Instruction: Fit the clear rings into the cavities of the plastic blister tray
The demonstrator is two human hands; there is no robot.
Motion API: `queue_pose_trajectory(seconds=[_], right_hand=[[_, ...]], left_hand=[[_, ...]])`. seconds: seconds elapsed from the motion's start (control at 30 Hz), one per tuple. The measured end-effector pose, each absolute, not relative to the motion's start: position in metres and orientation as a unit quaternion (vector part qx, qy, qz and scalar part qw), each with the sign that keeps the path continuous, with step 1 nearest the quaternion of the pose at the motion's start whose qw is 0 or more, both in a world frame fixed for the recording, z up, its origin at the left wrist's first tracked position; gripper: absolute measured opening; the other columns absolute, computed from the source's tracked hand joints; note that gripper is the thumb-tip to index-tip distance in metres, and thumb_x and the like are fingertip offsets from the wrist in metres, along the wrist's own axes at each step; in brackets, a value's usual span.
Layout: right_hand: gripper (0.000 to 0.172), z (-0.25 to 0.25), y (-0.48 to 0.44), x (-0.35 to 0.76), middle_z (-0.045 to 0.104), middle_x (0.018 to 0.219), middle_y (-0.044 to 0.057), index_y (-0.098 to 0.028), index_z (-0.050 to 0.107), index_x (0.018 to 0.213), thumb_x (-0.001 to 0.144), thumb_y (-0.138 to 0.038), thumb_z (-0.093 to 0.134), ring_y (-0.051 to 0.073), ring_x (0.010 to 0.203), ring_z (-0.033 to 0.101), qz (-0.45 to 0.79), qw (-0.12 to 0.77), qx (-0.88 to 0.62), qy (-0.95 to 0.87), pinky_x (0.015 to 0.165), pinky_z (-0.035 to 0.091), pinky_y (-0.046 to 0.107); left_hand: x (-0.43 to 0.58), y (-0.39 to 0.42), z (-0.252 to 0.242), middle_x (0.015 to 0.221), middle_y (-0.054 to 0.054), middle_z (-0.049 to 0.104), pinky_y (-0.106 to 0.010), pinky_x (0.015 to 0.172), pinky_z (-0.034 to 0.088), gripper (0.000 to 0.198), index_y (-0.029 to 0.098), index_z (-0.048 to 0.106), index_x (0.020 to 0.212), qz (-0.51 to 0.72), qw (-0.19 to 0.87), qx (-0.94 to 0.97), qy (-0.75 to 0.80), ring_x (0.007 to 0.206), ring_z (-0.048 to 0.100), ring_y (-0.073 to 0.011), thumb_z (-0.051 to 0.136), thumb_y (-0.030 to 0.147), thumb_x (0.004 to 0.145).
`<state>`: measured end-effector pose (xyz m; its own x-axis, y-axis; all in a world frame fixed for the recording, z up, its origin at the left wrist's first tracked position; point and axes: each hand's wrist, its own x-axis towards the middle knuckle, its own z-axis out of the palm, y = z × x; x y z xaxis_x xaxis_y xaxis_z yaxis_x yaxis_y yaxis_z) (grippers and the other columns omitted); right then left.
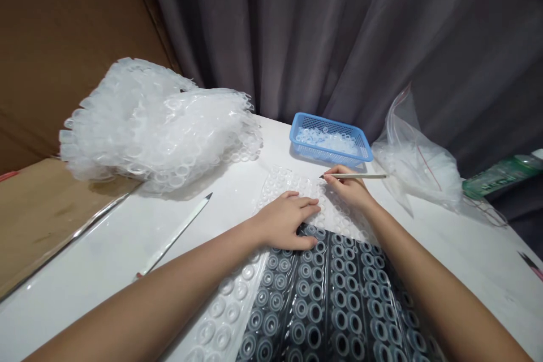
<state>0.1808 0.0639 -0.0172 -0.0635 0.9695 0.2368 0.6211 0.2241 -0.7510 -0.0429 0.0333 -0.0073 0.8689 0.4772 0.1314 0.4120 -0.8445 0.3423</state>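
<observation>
A clear flexible sheet (292, 300) moulded with rows of small rings lies across the white table (119, 243) and hangs over its near edge toward me. My left hand (286, 219) rests flat on the sheet, fingers stretched out and pressing it down. Just beyond it, my right hand (345, 186) pinches a thin pointed stick (360, 176) that lies level, its tip pointing left above the sheet's far end.
A blue plastic basket (367, 153) holding loose clear rings stands behind the hands. A heap of used clear sheets (161, 124) fills the back left. A second pointed stick (178, 235) lies left. A zip bag (418, 164) and green bottle (503, 172) sit right; cardboard (42, 209) at left.
</observation>
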Motion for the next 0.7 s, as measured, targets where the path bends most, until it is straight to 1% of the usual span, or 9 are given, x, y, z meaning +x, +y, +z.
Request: queue_pose_trajectory(seconds=[0.1, 0.17, 0.23, 0.3, 0.37, 0.53, 0.7], right_hand=[[0.024, -0.022, 0.063, 0.173, 0.061, 0.067, 0.0, -0.02, 0.063, 0.078, 0.081, -0.043, 0.056, 0.015, 0.059, 0.051, 0.259, 0.39, -0.563, -0.681, 0.055, 0.039, 0.026], [0.023, -0.027, 0.062, 0.171, 0.06, 0.065, 0.0, -0.02, 0.062, 0.077, 0.081, -0.042, 0.057, 0.015, 0.06, 0.052, 0.264, 0.395, -0.565, -0.675, 0.057, 0.04, 0.027], [0.023, -0.029, 0.061, 0.172, 0.06, 0.066, 0.0, -0.02, 0.062, 0.077, 0.081, -0.042, 0.057, 0.016, 0.062, 0.052, 0.264, 0.395, -0.566, -0.674, 0.058, 0.04, 0.027], [0.022, -0.03, 0.061, 0.173, 0.061, 0.067, 0.0, -0.02, 0.062, 0.077, 0.081, -0.041, 0.057, 0.016, 0.063, 0.053, 0.262, 0.391, -0.563, -0.679, 0.06, 0.041, 0.027], [0.022, -0.029, 0.061, 0.173, 0.062, 0.068, 0.0, -0.02, 0.062, 0.077, 0.081, -0.04, 0.056, 0.016, 0.064, 0.054, 0.261, 0.386, -0.559, -0.686, 0.061, 0.041, 0.028], [0.021, -0.027, 0.061, 0.172, 0.062, 0.066, -0.001, -0.02, 0.062, 0.077, 0.082, -0.04, 0.056, 0.015, 0.062, 0.054, 0.25, 0.373, -0.555, -0.7, 0.06, 0.04, 0.027], [0.022, -0.029, 0.06, 0.174, 0.063, 0.069, 0.0, -0.02, 0.063, 0.079, 0.082, -0.04, 0.056, 0.016, 0.065, 0.055, 0.25, 0.395, -0.556, -0.687, 0.061, 0.042, 0.027]], left_hand=[[-0.044, 0.032, -0.006, 0.143, -0.01, 0.043, -0.045, 0.104, 0.034, 0.067, 0.02, 0.046, 0.133, 0.137, 0.153, 0.951, 0.232, 0.122, 0.047, -0.0283, 0.058, 0.053, 0.076], [-0.044, 0.031, -0.006, 0.146, -0.009, 0.039, -0.046, 0.105, 0.033, 0.066, 0.02, 0.044, 0.133, 0.167, 0.139, 0.936, 0.277, 0.126, 0.042, -0.0288, 0.054, 0.055, 0.079], [-0.043, 0.03, -0.008, 0.147, -0.01, 0.037, -0.052, 0.11, 0.023, 0.066, 0.02, 0.042, 0.135, 0.173, 0.119, 0.917, 0.338, 0.131, 0.036, -0.0305, 0.047, 0.059, 0.082], [-0.041, 0.029, -0.011, 0.147, -0.01, 0.038, -0.057, 0.112, 0.011, 0.068, 0.02, 0.038, 0.138, 0.147, 0.111, 0.911, 0.369, 0.135, 0.03, -0.0312, 0.04, 0.064, 0.085], [-0.04, 0.029, -0.014, 0.146, -0.009, 0.04, -0.058, 0.112, 0.007, 0.07, 0.021, 0.037, 0.139, 0.114, 0.115, 0.915, 0.37, 0.137, 0.029, -0.0308, 0.033, 0.067, 0.086], [-0.04, 0.03, -0.015, 0.145, -0.008, 0.041, -0.056, 0.112, 0.008, 0.071, 0.023, 0.037, 0.139, 0.098, 0.112, 0.917, 0.37, 0.136, 0.031, -0.0304, 0.029, 0.07, 0.086], [-0.04, 0.03, -0.013, 0.144, -0.01, 0.042, -0.059, 0.111, 0.011, 0.073, 0.022, 0.037, 0.139, 0.098, 0.111, 0.918, 0.368, 0.134, 0.033, -0.032, 0.029, 0.07, 0.085]])
